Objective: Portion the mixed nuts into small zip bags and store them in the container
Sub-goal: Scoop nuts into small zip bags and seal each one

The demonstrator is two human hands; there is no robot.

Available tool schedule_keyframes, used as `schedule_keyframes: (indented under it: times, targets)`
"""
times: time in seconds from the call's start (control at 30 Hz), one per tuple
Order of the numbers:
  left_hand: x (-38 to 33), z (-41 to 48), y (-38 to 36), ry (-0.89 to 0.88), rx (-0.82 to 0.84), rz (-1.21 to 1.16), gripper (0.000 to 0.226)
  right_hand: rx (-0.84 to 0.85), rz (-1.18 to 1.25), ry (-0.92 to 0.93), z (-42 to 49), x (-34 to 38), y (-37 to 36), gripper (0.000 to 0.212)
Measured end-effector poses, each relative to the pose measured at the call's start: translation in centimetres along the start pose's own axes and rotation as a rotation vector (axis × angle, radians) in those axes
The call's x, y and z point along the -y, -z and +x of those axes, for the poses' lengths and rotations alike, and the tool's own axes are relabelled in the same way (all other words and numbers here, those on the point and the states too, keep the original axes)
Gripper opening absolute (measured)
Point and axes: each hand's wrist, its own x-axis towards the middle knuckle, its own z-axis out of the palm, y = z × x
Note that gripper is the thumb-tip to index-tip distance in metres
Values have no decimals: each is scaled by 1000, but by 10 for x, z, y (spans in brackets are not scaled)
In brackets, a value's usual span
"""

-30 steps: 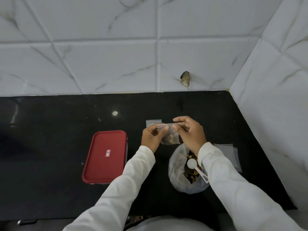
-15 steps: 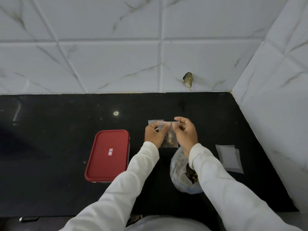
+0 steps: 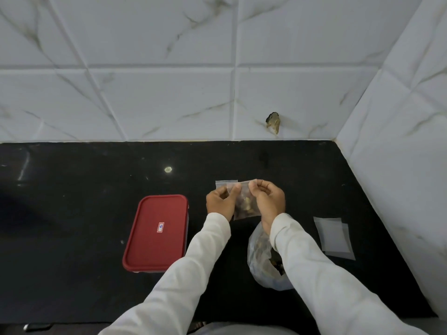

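A small clear zip bag [image 3: 244,206] with a few nuts hangs upright above the black counter. My left hand [image 3: 220,202] and my right hand [image 3: 268,201] pinch its top strip from either side, close together. Below my right forearm sits a large clear plastic bag of mixed nuts [image 3: 262,259], partly hidden by the sleeve. A container with a red lid [image 3: 156,232] stands shut to the left. Another small zip bag [image 3: 225,183] lies flat behind my left hand.
Two empty zip bags [image 3: 335,236] lie stacked at the right near the tiled side wall. The white marble-tile back wall has a chipped hole [image 3: 273,120]. Bare black counter [image 3: 72,189] stretches to the left.
My right hand has slid leftward along the bag's top toward my left hand. My right sleeve now covers the white scoop in the nut bag.
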Motion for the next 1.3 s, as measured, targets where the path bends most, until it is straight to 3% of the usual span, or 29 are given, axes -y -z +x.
schedule_keyframes:
  times: [0.1,0.33,0.53,0.73,1.03,1.2,1.3]
  targets:
    - [0,0,2,8,0,-14,7,10,-23,-40,1,0,1,4]
    - [2,0,7,38,71,-54,14,-4,-52,-144,4,2,0,6]
    - [2,-2,11,96,29,-218,15,44,-10,-162,7,0,3,9]
    - [13,-1,3,40,6,-98,11,-1,-81,-280,6,6,-2,18]
    - [11,11,3,-2,-20,145,27,94,-193,0,2,-13,-8,13]
    - [13,7,-2,-91,-35,283,14,59,-223,-83,7,-15,-13,10]
    - [16,3,0,-102,-39,174,4,58,-125,-152,10,-15,-12,7]
